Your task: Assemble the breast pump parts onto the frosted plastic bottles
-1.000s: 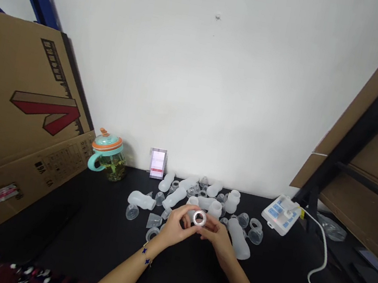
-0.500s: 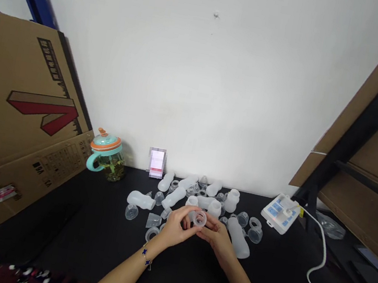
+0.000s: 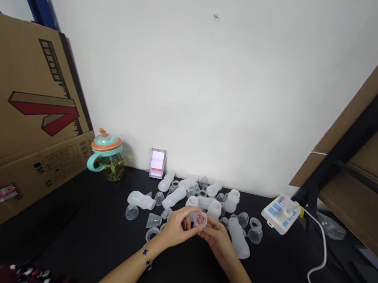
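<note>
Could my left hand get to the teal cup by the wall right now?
Probably yes: only low bottle parts lie between the left hand and the teal cup, though it and the right hand hold a clear ring.

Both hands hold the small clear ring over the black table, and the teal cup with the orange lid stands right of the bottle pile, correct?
No. The head view shows the teal cup to the left of the bottle pile, not the right. The rest holds: left hand and right hand both hold the small clear ring over the black table.
</note>
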A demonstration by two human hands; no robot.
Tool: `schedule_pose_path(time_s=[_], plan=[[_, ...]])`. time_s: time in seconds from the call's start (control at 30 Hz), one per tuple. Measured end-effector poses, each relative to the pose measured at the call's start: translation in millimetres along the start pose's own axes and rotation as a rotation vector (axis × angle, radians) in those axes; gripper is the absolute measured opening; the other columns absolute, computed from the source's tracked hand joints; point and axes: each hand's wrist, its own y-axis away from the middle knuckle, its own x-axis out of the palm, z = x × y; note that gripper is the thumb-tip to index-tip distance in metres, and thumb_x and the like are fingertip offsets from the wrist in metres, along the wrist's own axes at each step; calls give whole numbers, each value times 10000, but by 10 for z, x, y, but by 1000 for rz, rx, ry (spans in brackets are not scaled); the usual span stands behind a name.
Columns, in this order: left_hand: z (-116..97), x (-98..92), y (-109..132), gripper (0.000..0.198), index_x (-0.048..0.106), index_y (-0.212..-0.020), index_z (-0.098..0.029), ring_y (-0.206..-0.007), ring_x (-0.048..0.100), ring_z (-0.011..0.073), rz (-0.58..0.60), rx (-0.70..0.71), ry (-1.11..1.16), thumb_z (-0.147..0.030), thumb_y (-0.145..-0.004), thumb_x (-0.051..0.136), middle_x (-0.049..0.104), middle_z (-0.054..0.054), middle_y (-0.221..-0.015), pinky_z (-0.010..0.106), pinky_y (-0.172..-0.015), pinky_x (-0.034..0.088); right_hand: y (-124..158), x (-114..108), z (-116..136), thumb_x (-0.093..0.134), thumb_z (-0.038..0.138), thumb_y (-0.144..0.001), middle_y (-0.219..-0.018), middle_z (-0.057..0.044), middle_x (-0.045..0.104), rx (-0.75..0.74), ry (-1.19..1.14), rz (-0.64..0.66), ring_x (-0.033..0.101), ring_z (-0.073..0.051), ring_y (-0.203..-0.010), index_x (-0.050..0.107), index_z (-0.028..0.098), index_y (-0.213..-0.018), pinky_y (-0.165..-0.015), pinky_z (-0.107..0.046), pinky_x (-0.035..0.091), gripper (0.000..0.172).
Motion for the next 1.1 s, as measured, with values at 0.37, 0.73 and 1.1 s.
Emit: schedule_pose_path(time_s=[0.37,0.73,1.1], plan=[[-5,-4,2,408,641,-1199,-213,-564,549,101,-7,32,-29,-286,-805,714,698,70,-1083,257,-595,513,-12,-45,-28,720,366,-812,-1050,-107,762,61,-117,-38,693,-260,-997,753,174,-1085,-966,-392,475,335],[-32,-7,-1,394,637,-1206,-228,-602,569,104,7,96,-87,-269,-819,697,662,88,-1194,252,-603,527,-12,-36,-32,691,434,-851,-1000,-109,771,68,-149,-18,716,-260,-978,748,161,-1060,-956,-397,493,348],[56,17,11,412,622,-1204,-230,-565,547,75,-5,100,-121,-233,-800,703,636,78,-1236,252,-610,544,-4,-46,-40,768,399,-789,-1021,-104,779,86,-193,-59,719,-248,-947,751,174,-1054,-911,-380,507,349]])
